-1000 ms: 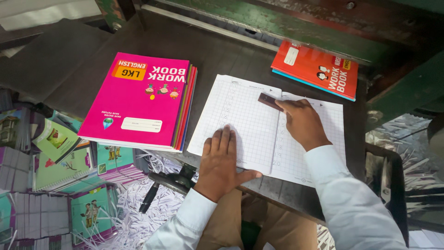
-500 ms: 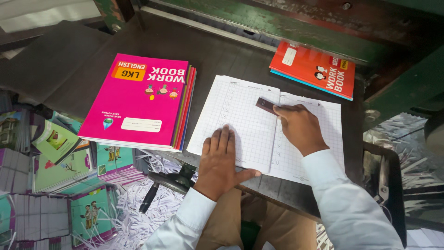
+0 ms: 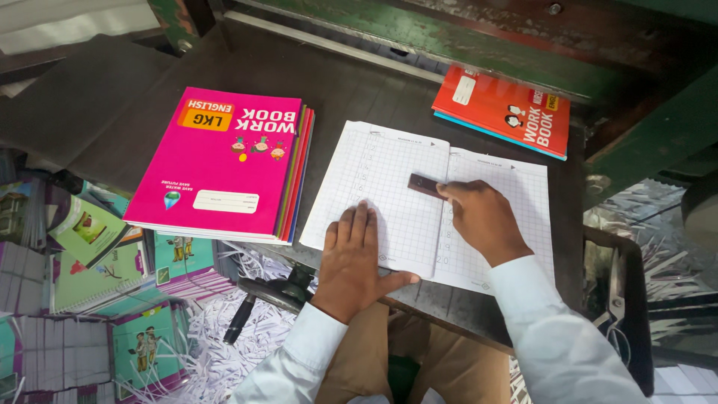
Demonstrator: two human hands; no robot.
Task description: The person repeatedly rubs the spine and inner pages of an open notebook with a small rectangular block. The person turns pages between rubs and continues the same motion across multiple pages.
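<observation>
Under your hands on the dark table (image 3: 359,90) lies an open grid-ruled workbook (image 3: 404,187): your left hand (image 3: 357,254) presses flat, your right hand (image 3: 482,217) pinches a small dark block (image 3: 426,185) on its centre fold. Pink stack (image 3: 224,164) waits alongside; the creasing looks barely begun.

Work surface: dark worn metal table (image 3: 112,112)
Behind: chipped green-painted machine frame (image 3: 479,45)
Floor, left: heaps of white shredded paper strips (image 3: 224,352), stacks of colourful printed booklets (image 3: 82,277)
Light: soft, even
</observation>
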